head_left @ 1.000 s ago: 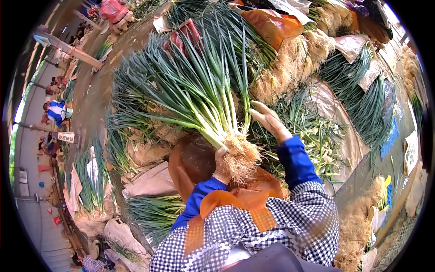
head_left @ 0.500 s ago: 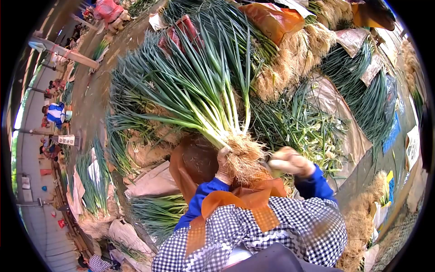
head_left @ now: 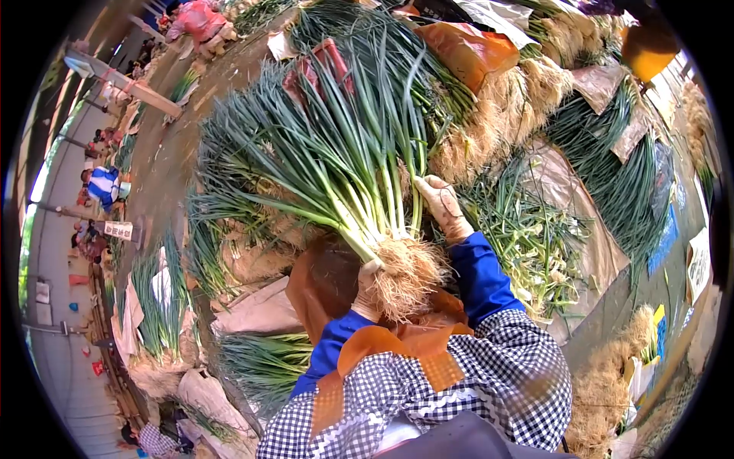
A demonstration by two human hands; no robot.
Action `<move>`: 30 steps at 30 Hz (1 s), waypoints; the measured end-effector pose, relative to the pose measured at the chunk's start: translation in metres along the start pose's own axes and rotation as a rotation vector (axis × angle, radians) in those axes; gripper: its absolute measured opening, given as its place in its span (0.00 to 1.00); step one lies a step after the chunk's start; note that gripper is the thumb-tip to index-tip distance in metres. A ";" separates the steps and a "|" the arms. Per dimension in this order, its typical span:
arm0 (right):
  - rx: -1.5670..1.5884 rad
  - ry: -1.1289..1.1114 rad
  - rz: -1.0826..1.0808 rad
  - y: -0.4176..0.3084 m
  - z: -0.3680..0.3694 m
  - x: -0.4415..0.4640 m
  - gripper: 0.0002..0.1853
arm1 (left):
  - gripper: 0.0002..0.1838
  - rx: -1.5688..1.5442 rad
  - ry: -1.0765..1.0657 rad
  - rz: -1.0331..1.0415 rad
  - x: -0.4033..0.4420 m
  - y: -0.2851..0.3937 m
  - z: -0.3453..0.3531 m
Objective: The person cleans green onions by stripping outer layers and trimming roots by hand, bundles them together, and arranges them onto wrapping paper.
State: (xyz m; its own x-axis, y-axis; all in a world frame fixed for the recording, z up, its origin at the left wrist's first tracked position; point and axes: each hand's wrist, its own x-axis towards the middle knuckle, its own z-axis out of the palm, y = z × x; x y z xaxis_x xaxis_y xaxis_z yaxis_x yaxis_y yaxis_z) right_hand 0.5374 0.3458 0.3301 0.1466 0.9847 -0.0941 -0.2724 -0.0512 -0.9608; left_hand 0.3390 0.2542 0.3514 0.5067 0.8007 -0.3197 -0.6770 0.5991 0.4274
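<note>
A large bunch of green onions stands in front of me, its leaves fanned away and its pale root tangle toward my body. My left hand is closed around the bunch's lower left side by the roots, its fingers partly hidden. On the right edge of the bunch, my right hand has its fingertips pressed together on an outer green onion stalk. An orange-brown apron sheet lies below the roots, over my lap.
Loose trimmed leaves lie in a heap at right on a brown sheet. More onions with dry roots are piled beyond. Another onion bundle rests at lower left. A wooden post and other people are farther left.
My right hand has moved from beside the roots up and away from me, onto the stalks at the bunch's right edge. My left hand keeps its hold on the bunch.
</note>
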 end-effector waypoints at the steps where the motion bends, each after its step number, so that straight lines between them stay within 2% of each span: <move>1: -0.068 -0.007 -0.007 -0.002 0.000 0.001 0.11 | 0.36 0.002 0.014 -0.022 0.001 0.001 -0.011; 2: -0.137 -0.008 -0.017 -0.004 -0.001 0.000 0.11 | 0.35 -0.029 -0.016 -0.053 0.002 -0.003 -0.020; 4: 0.146 -0.045 0.147 -0.028 0.005 -0.014 0.13 | 0.34 -0.063 -0.046 -0.088 0.002 -0.006 -0.005; 7: 0.164 0.198 -0.160 0.005 0.021 -0.007 0.14 | 0.35 -0.137 -0.061 -0.016 0.002 -0.009 0.020; 8: 0.068 0.271 -0.190 0.013 0.022 -0.013 0.13 | 0.35 -0.141 -0.061 -0.008 0.003 -0.010 0.022; 9: 0.124 0.263 -0.115 0.009 0.027 -0.024 0.12 | 0.35 -0.140 -0.050 0.001 0.003 -0.011 0.021; 10: 0.235 0.388 -0.185 0.018 0.043 -0.029 0.11 | 0.35 -0.137 -0.040 0.006 0.004 -0.011 0.022; 12: -0.329 0.096 -0.150 -0.001 0.017 -0.068 0.12 | 0.35 -0.178 -0.025 0.008 0.004 -0.012 0.022; 15: -0.125 -0.448 0.052 -0.024 -0.055 -0.115 0.13 | 0.36 -0.148 -0.058 -0.030 0.005 -0.007 0.015; 17: -0.461 -0.482 0.364 -0.051 -0.077 -0.124 0.15 | 0.36 -0.125 -0.078 -0.026 0.005 -0.008 0.008; 18: -0.780 -0.321 0.507 -0.070 -0.076 -0.123 0.17 | 0.36 -0.135 -0.083 -0.025 0.004 -0.008 0.009; 19: -1.151 -0.185 0.236 -0.034 -0.098 -0.108 0.18 | 0.35 -0.163 -0.068 -0.033 0.003 -0.008 0.013; 20: -0.717 0.023 0.307 -0.022 -0.093 -0.088 0.18 | 0.33 -0.187 -0.057 -0.038 0.004 -0.008 0.015; 21: -0.375 -0.002 0.222 -0.072 -0.054 -0.086 0.19 | 0.33 -0.182 -0.063 -0.027 0.006 -0.009 0.012; 22: -0.184 -0.022 0.201 -0.068 -0.046 -0.066 0.21 | 0.33 -0.187 -0.061 -0.020 0.004 -0.011 0.013; 23: -0.335 -0.003 0.108 -0.069 -0.028 -0.050 0.22 | 0.34 -0.189 -0.055 -0.013 0.002 -0.010 0.015; 24: -0.310 -0.017 -0.025 -0.062 -0.014 -0.038 0.20 | 0.34 -0.189 -0.053 -0.003 0.002 -0.008 0.018; 26: -0.042 -0.202 0.028 -0.027 -0.013 0.000 0.17 | 0.33 -0.203 -0.076 0.002 0.001 -0.007 0.021; 28: -0.077 -0.151 -0.090 -0.032 -0.004 -0.003 0.16 | 0.32 -0.204 -0.044 0.045 0.004 -0.008 0.015; 30: -0.070 -0.027 -0.034 -0.021 -0.003 -0.013 0.13 | 0.30 -0.191 -0.047 0.075 0.008 -0.009 0.006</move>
State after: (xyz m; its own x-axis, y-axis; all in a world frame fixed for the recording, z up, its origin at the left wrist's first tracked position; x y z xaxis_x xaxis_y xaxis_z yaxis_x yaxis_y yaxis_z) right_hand 0.5436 0.3333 0.3508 0.1288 0.9902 -0.0545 -0.2008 -0.0278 -0.9792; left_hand 0.3521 0.2551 0.3507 0.4721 0.8450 -0.2510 -0.8008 0.5302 0.2787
